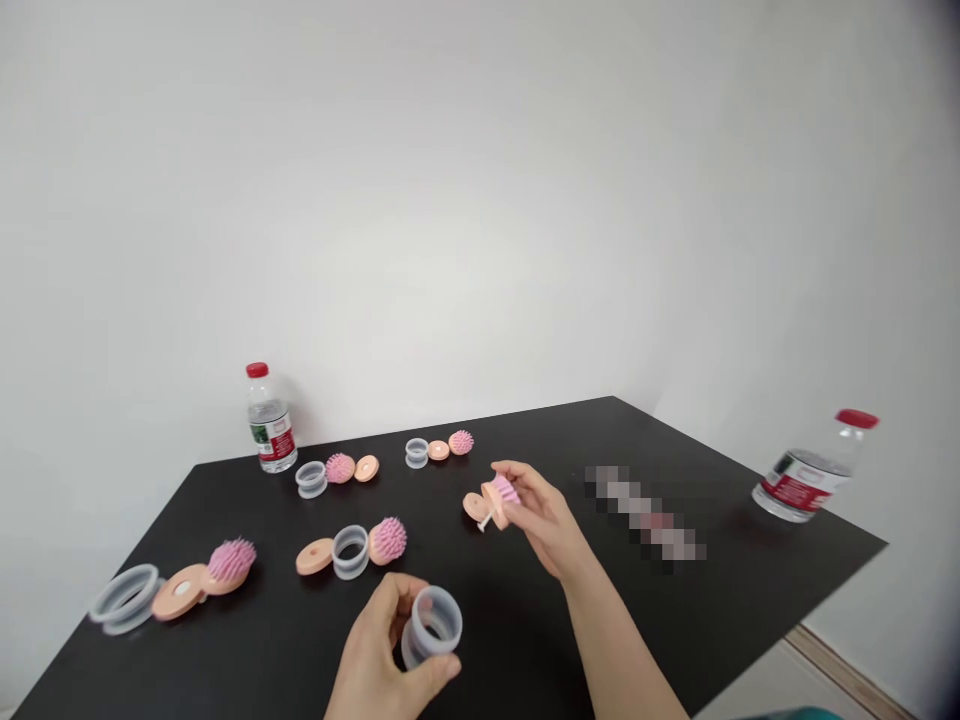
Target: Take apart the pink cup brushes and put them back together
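Observation:
My left hand is closed round a translucent grey ring-shaped piece at the bottom centre, its opening tilted upward. To the right, my right hand pinches a pink-bristled brush head with a peach base, bristles toward the palm. A white stem sticks out from its base, down and to the left. Just beside it, a peach disc shows at the left, partly hidden by the brush base; whether they touch is unclear.
On the black table, sets of grey rings, peach discs and pink brushes lie left, mid-left, and toward the back. Red-capped bottles stand back left and right. A pixelated strip covers something on the right.

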Tool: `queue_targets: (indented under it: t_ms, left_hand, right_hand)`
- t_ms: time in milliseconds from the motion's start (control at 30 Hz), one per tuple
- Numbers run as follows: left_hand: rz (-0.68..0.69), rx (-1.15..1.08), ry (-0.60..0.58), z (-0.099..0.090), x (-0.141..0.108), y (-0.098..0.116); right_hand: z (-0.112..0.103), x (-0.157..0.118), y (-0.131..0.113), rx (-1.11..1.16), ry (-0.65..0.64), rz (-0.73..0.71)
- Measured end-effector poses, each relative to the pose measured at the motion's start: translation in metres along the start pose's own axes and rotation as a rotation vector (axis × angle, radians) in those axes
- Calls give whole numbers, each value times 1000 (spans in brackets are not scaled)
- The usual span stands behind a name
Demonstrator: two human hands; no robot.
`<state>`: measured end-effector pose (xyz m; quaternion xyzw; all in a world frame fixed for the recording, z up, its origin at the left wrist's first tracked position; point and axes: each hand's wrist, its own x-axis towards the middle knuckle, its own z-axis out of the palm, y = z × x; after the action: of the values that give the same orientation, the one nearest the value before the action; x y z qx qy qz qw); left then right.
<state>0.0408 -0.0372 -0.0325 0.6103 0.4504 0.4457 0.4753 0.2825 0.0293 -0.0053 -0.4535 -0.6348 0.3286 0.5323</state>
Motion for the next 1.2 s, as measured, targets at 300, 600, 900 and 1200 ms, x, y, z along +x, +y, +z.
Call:
queue_targets:
  t_ms: [300,600,900,1200]
  left_hand:
    - [135,88,97,-9,-4,5]
    - [365,231,131,-15,-3,10]
    - [291,57,67,-11,-5,10]
    - [19,-172,-55,-15,-2,29]
  right_hand:
    - [56,-34,-31,158,-180,-331]
    - [55,-35,-28,30,-270,-393]
    - [47,-31,-35,16,-355,-408]
    - [48,-31,-37,64,-387,-352]
